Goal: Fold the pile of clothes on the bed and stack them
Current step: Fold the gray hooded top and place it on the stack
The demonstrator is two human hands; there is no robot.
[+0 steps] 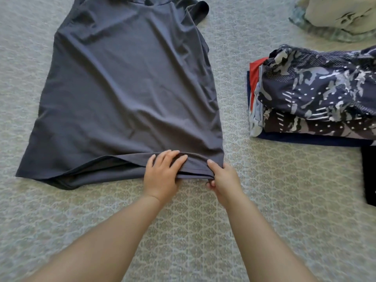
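A dark grey T-shirt [130, 88] lies spread flat on the patterned bedcover, collar away from me and hem toward me. My left hand [162, 176] rests on the hem right of its middle, fingers laid over the cloth. My right hand [222, 180] pinches the hem near the shirt's lower right corner, thumb on top and fingers tucked under the fabric. To the right sits a stack of folded clothes [317, 94] topped by a navy camouflage-print garment, with red and pale blue layers showing at its left side.
The pale patterned bedcover [264, 200] fills the view. A black item [369, 176] lies at the right edge below the stack. A light printed fabric heap [337, 15] sits at the top right corner.
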